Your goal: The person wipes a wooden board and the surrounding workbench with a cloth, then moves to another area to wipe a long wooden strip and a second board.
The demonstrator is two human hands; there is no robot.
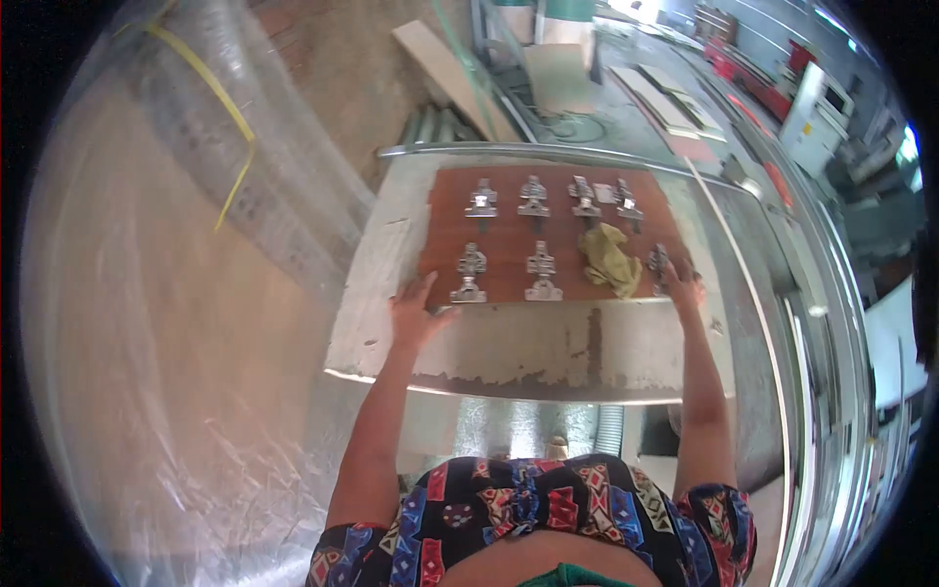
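Observation:
A reddish-brown board [509, 231] lies flat on a pale worktop with several shiny metal hinges set out on it in two rows. My left hand [419, 311] rests at the board's front left corner, thumb and fingers spread, near a hinge [469, 274]. At the right edge of the board is my right hand [686, 288], its fingers apart beside another hinge [658, 260] that it partly hides. Whether those fingers touch the hinge is hard to make out. A crumpled yellow-green cloth [610, 260] lies on the board to the left of that hand.
The worn worktop [518, 342] has a metal rail [548, 150] along its far edge. Clear plastic sheeting [166, 323] covers a large stack at left. Long strips [817, 430] run along the right side. Boards [670, 101] lie on the floor beyond.

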